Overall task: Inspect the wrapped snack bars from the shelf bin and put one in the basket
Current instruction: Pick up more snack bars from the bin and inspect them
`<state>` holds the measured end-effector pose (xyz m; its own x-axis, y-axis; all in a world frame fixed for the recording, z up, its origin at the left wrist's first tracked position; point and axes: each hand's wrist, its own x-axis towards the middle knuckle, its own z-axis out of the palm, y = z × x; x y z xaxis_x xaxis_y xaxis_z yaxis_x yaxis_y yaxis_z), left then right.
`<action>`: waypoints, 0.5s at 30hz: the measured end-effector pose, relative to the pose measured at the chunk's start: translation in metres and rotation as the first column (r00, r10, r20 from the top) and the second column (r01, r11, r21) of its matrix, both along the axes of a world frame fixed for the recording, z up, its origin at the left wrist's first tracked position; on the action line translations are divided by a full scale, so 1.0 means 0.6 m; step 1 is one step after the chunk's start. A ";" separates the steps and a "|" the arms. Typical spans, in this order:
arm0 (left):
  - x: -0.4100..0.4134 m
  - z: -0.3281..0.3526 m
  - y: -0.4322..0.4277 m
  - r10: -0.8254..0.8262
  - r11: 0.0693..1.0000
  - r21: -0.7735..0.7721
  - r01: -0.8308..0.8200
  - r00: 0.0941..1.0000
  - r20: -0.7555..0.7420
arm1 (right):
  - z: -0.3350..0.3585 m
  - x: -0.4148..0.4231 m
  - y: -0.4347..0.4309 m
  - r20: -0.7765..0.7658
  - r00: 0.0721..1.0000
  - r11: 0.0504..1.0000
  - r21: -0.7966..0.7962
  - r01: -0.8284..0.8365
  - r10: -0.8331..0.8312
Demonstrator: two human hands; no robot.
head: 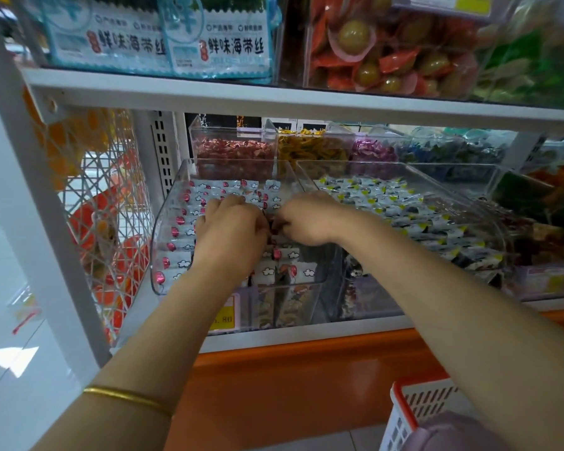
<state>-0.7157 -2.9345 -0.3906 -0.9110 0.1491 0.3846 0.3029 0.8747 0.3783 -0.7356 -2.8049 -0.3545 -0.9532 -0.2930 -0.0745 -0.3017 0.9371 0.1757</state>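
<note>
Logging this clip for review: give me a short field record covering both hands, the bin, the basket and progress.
setting: shop shelf, clear bins of wrapped snacks
bin: clear bin holding white snack bars with red marks
left hand: inside the bin, on the bars
right hand: in the same bin, fingertips meeting the left hand's
grip: hidden; cannot tell whether either holds a bar
neighbouring bin: to the right, bars with yellow marks
basket: lower right, white with red rim, contents out of view
progress: no bar lifted out yet
</note>
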 end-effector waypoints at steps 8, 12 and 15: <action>0.002 0.004 -0.017 0.031 0.998 0.051 -0.031 0.999 0.013 | 0.022 -0.030 0.017 -0.127 0.992 0.962 -0.274 -0.013 -0.023; 0.003 0.003 -0.020 0.021 0.998 0.065 -0.023 0.999 0.023 | 0.020 -0.049 0.015 -0.308 0.951 0.984 -0.176 -0.020 -0.035; 0.004 0.002 -0.021 0.014 0.997 0.079 -0.016 1.000 0.028 | 0.006 -0.060 0.006 -0.286 0.958 1.000 -0.012 0.009 -0.012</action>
<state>-0.7131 -2.9473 -0.3895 -0.9232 0.1055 0.3695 0.2786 0.8461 0.4545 -0.7718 -2.8012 -0.3508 -0.9373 -0.2821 0.2048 -0.2306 0.9422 0.2430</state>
